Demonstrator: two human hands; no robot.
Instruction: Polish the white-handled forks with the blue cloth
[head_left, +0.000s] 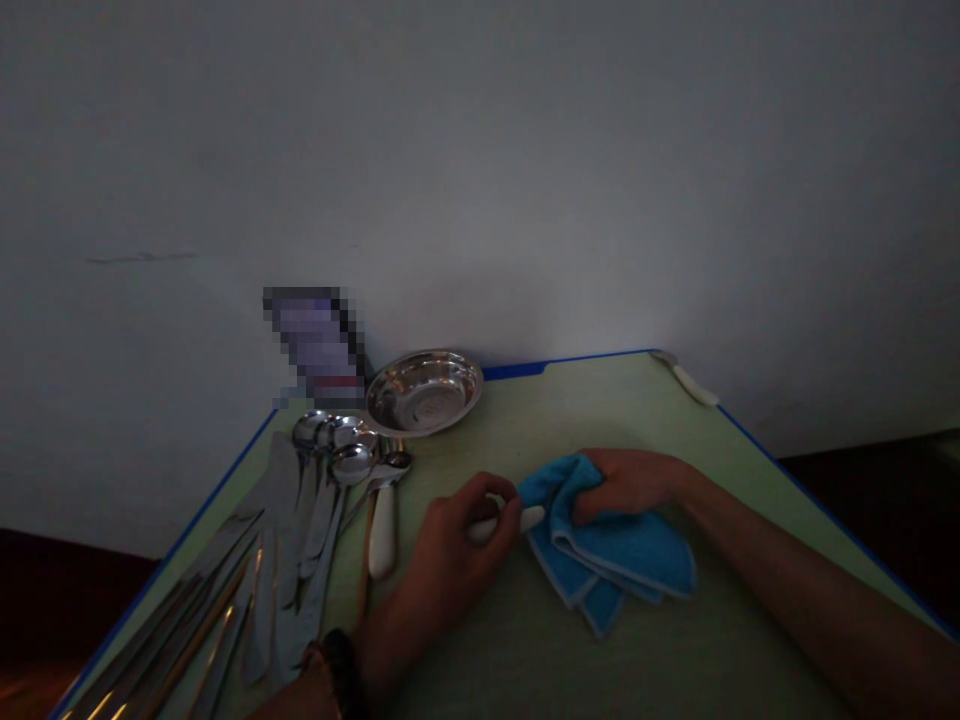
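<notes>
My left hand point(465, 550) is closed around a utensil with a white handle point(533, 518); the handle's rounded end sticks out to the right, and its other end is hidden, so its kind does not show. In my right hand point(634, 480) a blue cloth point(630, 555) with pale edging is gripped, its folds hanging down onto the table. The cloth's left part touches or nearly touches the white handle. Left of my left hand lie several metal spoons point(352, 462) in a heap, with another white handle point(382, 530) beside them.
A round metal bowl point(465, 402) stands at the back against the wall. Left of it leans a blurred-out phone-like screen point(315, 345). Several long metal knives or handles point(225, 610) cover the table's left side. A white-handled utensil point(696, 387) lies at the far right corner.
</notes>
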